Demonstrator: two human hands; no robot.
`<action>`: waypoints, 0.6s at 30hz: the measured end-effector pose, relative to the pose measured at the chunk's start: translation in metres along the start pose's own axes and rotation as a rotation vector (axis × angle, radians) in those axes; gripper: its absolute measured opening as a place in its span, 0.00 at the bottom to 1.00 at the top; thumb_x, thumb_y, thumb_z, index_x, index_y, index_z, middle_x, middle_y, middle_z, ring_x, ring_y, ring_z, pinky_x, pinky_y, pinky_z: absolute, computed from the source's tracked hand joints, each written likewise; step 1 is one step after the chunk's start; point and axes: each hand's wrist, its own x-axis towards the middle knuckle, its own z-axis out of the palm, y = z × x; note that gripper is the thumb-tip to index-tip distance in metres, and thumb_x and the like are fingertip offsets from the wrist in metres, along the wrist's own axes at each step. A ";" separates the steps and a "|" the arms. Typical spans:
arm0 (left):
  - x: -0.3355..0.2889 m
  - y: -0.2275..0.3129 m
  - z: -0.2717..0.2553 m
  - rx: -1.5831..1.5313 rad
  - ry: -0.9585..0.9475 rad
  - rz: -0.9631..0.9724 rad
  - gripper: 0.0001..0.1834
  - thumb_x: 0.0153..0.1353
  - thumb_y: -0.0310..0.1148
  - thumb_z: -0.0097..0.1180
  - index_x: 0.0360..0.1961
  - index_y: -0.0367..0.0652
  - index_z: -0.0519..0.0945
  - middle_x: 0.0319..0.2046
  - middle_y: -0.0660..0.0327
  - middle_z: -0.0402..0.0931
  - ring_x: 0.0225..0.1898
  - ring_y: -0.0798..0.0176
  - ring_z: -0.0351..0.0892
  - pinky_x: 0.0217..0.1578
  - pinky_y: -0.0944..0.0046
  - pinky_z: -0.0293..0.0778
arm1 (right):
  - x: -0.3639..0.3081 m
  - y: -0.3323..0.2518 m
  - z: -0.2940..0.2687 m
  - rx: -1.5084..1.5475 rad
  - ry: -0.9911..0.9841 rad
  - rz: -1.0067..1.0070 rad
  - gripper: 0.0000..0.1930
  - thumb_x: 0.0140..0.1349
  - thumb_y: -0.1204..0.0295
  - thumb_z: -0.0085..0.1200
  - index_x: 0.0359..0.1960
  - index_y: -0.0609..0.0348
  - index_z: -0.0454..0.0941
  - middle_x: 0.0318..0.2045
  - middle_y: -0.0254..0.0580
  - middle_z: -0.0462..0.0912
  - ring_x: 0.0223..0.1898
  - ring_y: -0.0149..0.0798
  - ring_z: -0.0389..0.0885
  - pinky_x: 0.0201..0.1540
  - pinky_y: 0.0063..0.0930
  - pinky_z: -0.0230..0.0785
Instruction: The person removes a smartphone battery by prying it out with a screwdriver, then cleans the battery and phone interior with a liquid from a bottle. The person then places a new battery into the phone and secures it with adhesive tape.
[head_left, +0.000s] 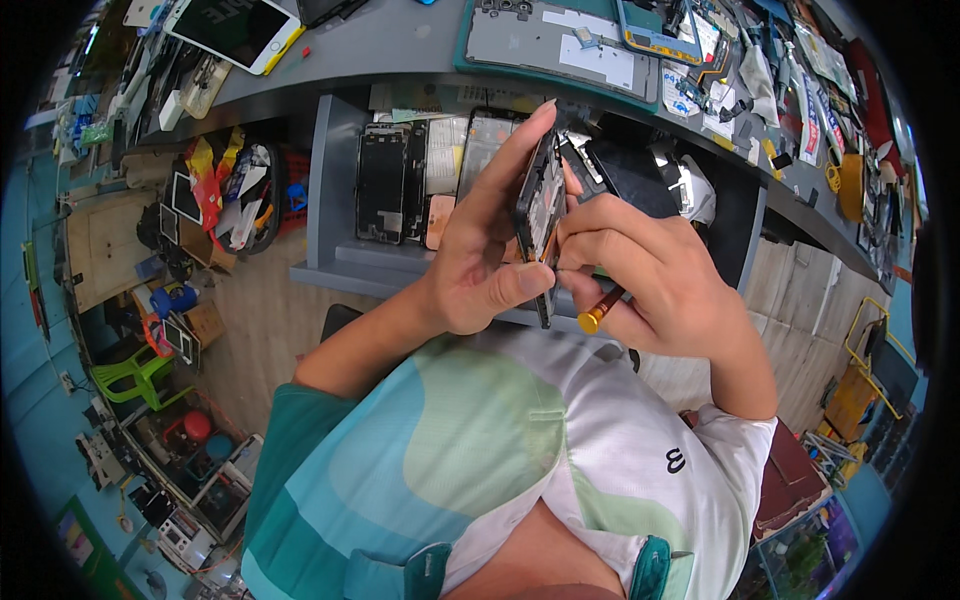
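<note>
An opened phone (541, 200), its inner parts facing right, is held on edge above the open drawer. My left hand (470, 265) grips it from the left, thumb across the lower part and index finger stretched up behind it. My right hand (660, 270) is closed with its fingertips against the phone's right side. Between those fingers lies a small screwdriver (603, 308) with an orange handle and a yellow end cap pointing down toward me. The screwdriver's tip is hidden by the fingers.
Below the hands, a grey drawer (325, 205) holds several phone parts, including a black phone frame (390, 185). A teal mat (465, 55) with a metal panel (540, 45) lies on the desk beyond. A white phone (232, 28) sits at the far left; tools and parts crowd the right.
</note>
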 end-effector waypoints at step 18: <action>0.000 0.003 0.000 0.050 0.090 -0.109 0.66 0.62 0.61 0.68 0.84 0.36 0.41 0.57 0.53 0.75 0.55 0.63 0.78 0.56 0.63 0.76 | 0.008 -0.003 -0.006 0.360 -0.070 0.126 0.12 0.52 0.83 0.65 0.37 0.62 0.76 0.34 0.42 0.82 0.31 0.42 0.85 0.33 0.31 0.77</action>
